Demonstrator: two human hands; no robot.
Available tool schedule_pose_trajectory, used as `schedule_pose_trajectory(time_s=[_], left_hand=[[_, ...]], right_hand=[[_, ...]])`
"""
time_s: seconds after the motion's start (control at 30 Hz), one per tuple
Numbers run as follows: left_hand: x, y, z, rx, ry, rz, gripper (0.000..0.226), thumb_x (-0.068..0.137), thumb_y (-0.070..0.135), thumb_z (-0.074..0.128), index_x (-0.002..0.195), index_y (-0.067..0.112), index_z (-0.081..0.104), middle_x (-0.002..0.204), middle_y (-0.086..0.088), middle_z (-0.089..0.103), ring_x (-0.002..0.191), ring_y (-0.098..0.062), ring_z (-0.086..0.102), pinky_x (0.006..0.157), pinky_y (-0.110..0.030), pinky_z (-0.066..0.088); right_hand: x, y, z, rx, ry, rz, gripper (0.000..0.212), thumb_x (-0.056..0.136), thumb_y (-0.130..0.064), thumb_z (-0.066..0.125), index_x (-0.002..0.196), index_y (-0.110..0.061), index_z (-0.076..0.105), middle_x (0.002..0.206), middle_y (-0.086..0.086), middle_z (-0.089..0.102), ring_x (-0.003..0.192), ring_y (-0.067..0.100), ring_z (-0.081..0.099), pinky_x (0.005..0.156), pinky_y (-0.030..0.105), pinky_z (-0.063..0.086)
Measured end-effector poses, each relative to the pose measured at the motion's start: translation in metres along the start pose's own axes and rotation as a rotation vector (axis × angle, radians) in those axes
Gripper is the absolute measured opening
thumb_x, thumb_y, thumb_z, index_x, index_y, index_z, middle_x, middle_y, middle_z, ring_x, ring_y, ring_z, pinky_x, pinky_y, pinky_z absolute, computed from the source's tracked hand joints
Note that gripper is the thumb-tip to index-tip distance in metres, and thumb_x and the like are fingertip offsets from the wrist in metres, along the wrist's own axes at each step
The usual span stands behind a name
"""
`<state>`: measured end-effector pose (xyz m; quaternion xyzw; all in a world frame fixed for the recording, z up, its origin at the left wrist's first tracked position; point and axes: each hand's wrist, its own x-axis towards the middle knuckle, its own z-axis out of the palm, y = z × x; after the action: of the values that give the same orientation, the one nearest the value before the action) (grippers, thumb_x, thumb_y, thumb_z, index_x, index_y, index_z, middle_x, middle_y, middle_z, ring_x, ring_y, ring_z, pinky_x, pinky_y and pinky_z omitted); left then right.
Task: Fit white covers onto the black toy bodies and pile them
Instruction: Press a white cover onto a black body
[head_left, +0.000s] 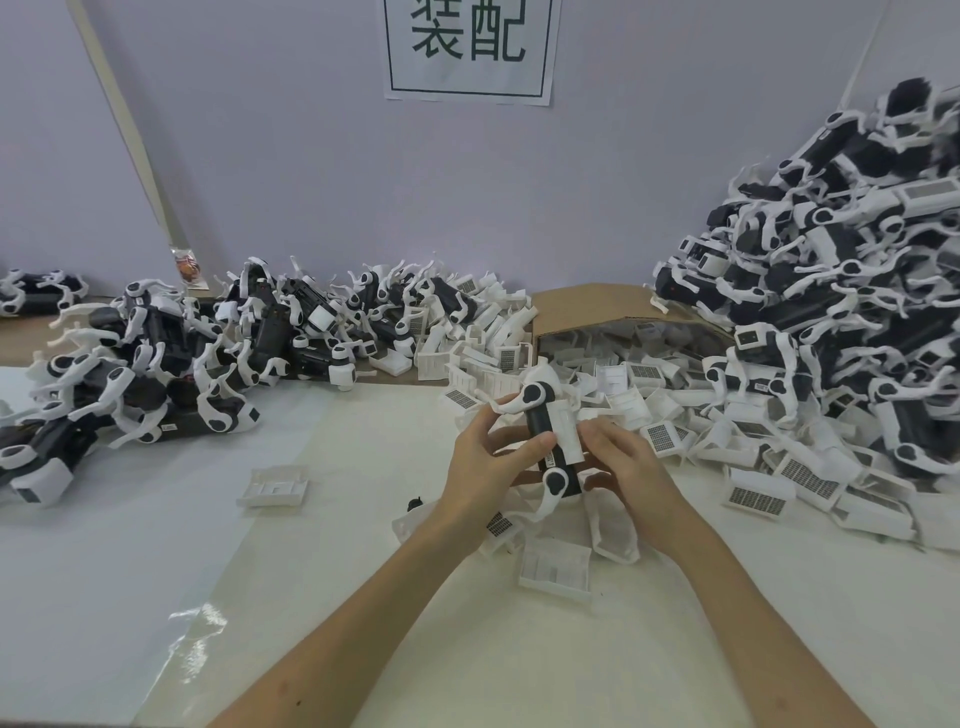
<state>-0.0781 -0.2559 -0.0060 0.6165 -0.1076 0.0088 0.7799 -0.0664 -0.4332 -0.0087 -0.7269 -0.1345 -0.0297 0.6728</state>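
A black toy body (540, 426) with white legs is held upright above the table at centre. My left hand (488, 462) grips its left side, thumb across the black shell. My right hand (623, 462) pinches a white cover (567, 435) against the body's right side. Loose white covers (810, 483) spill from a tipped cardboard box (587, 306) behind my hands. A tall pile of toys (852, 291) rises at the right. Another heap of toys (156, 358) lies at the left.
A single white cover (274, 487) lies alone left of my hands, and another (556, 569) sits below them. A small black part (415, 503) rests by my left wrist. A paper sign (470, 47) hangs on the back wall. White sheeting (156, 545) covers the table.
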Motion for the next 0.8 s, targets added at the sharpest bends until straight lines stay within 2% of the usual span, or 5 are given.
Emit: schedule_pose_trajectory(time_s=[0.17,0.47,0.6,0.7,0.8], left_hand=[[-0.0018,0.0012,0.0002,-0.06,0.002,-0.043,0.028,0.091,0.015,0.073,0.117,0.025,0.067,0.107,-0.001,0.078,0.093,-0.027,0.076,0.075,-0.033,0.062],[-0.0047,0.0024,0.002,-0.085,-0.025,-0.047,0.022,0.096,0.015,0.066,0.115,0.027,0.069,0.107,-0.002,0.078,0.091,-0.024,0.075,0.077,-0.032,0.059],[-0.0059,0.0062,0.0005,-0.077,-0.137,-0.065,0.028,0.102,0.02,0.057,0.128,0.03,0.064,0.117,-0.003,0.075,0.105,-0.025,0.072,0.083,-0.03,0.059],[-0.0067,0.0088,-0.0013,-0.07,-0.204,-0.081,0.03,0.104,0.027,0.053,0.132,0.034,0.06,0.122,-0.002,0.073,0.111,-0.025,0.071,0.084,-0.029,0.059],[-0.0069,0.0092,-0.0007,-0.037,-0.246,-0.067,0.033,0.1,0.029,0.061,0.132,0.036,0.058,0.122,0.0,0.073,0.111,-0.022,0.071,0.082,-0.028,0.059]], right_hand=[[0.0003,0.0014,-0.0023,-0.045,-0.014,0.009,0.02,0.101,-0.019,0.053,0.095,-0.006,0.066,0.086,0.005,0.067,0.078,0.014,0.065,0.063,0.02,0.05],[-0.0004,-0.0005,-0.0013,-0.016,-0.044,-0.006,0.03,0.084,-0.037,0.062,0.089,-0.008,0.065,0.082,0.001,0.068,0.075,0.011,0.065,0.064,0.02,0.05],[-0.0009,-0.0002,-0.0002,-0.007,-0.057,0.045,0.042,0.083,-0.046,0.062,0.103,-0.01,0.069,0.089,-0.001,0.071,0.083,0.014,0.065,0.073,0.03,0.05],[-0.0021,-0.0011,0.0009,0.011,-0.057,0.066,0.049,0.082,-0.049,0.062,0.11,-0.009,0.07,0.098,0.011,0.07,0.092,0.025,0.063,0.084,0.041,0.049],[-0.004,-0.0039,0.0024,0.012,-0.079,0.087,0.054,0.081,-0.053,0.061,0.112,-0.01,0.072,0.111,0.022,0.071,0.101,0.034,0.067,0.095,0.048,0.049]])
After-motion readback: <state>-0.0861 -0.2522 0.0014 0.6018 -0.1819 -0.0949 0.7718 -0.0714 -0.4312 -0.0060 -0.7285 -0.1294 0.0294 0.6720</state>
